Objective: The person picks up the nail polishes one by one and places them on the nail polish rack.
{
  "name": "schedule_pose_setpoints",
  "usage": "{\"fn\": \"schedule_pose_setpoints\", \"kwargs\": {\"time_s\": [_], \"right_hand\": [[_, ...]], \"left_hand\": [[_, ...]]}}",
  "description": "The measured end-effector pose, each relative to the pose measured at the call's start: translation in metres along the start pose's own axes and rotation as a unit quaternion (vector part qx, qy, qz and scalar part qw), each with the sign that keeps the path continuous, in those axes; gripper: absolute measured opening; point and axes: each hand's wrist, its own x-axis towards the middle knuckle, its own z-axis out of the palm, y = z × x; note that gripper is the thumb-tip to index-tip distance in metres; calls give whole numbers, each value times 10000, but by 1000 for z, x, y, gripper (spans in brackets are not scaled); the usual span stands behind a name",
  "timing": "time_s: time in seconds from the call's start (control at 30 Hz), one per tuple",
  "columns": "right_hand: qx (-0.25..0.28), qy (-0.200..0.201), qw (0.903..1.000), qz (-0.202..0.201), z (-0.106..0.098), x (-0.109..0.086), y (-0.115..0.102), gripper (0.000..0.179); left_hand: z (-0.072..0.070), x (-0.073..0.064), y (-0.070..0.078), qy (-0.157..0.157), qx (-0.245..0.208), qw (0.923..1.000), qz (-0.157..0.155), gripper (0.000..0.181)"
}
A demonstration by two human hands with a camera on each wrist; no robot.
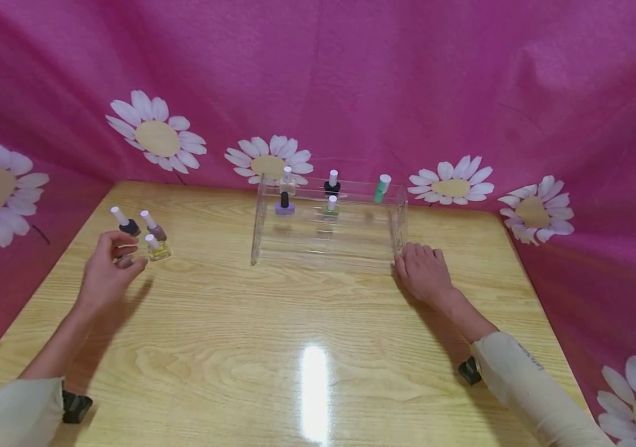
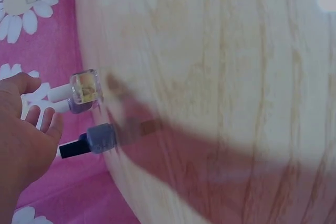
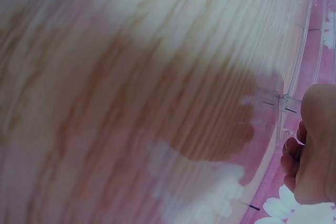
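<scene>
My left hand [image 1: 108,270] hovers beside a small group of nail polish bottles at the table's left, thumb and fingers bent and apart. Nearest it are a yellow bottle [image 1: 159,251], a purple bottle [image 1: 157,231] and a dark bottle [image 1: 129,226], all with white caps. In the left wrist view a grey-blue bottle [image 2: 101,138] with a black cap stands near the fingers; the hand mostly hides it from the head view. At the front right corner of a clear acrylic rack [image 1: 326,253], my right hand [image 1: 425,272] grips its edge with curled fingers.
On the rack's tiers stand several bottles: pale [image 1: 287,181], black [image 1: 332,186], green [image 1: 380,191], lilac [image 1: 285,208] and light green [image 1: 331,210]. A pink daisy-print cloth [image 1: 362,81] surrounds the wooden table [image 1: 228,347] at the back and sides.
</scene>
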Motion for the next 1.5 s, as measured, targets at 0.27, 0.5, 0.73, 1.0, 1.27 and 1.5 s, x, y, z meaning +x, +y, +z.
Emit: {"fn": "schedule_pose_setpoints", "kwargs": {"time_s": [0.27,0.5,0.73,1.0,1.27,1.5], "right_hand": [[-337,290,9989,-148,-3,-2,-1,32],[-470,579,9969,-266,-6,-3,-5,32],[-419,398,9982,-155,-6,-1,-4,32],[-364,296,9989,-59,-1,-1,-2,32],[-346,366,9987,-76,-2,-3,-4,32],[-389,374,9985,-83,-1,-2,-4,32]], "left_hand": [[15,9,-4,40,65,9990,-437,52],[19,14,-5,191,274,9989,-327,48],[22,21,-13,109,253,9990,-362,49],[26,30,-22,-102,494,9976,-465,50],[33,28,-21,-12,697,9972,-256,47],[38,29,-22,29,883,9960,-107,41]]}}
